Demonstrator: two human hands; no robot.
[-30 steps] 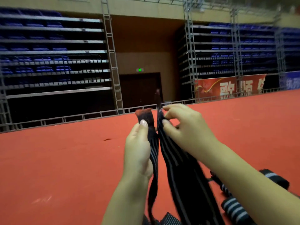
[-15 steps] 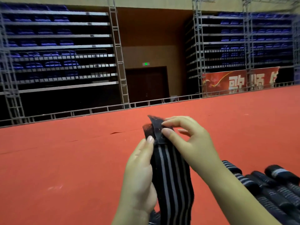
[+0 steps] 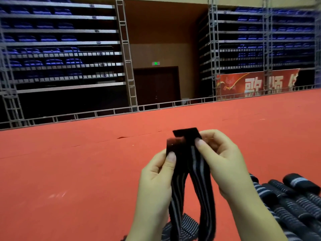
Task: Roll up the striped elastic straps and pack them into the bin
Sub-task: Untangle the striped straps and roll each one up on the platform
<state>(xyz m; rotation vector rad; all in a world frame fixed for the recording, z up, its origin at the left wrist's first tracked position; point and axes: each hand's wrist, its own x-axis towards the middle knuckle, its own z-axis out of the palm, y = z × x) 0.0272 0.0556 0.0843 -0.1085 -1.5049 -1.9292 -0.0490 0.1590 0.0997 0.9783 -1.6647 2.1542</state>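
Black elastic with grey stripes, held up mid-scene: striped strap (image 3: 194,180) doubled over, both ends raised, the two lengths hanging down toward the bottom edge of view. Left hand (image 3: 157,181) pinching the reddish-tinted end under the thumb; right hand (image 3: 224,164) pinching the plain black tab end between thumb and forefinger. Two ends just beside each other, near touching, not yet aligned flush.

Judged step: sorting out the ends before any rolling begins; no coil formed yet. Next move likely calls for picking one end as the core, folding it tight on itself, then winding while keeping the stripes square so the roll does not cone.

Rolled straps (image 3: 291,197) lying packed side by side at near right, partly behind the right forearm; another striped piece (image 3: 188,226) on the red floor (image 3: 78,162) below the hands. Bin not visible. Plenty of open floor left and far; railing (image 3: 104,113) well apart at the far edge.
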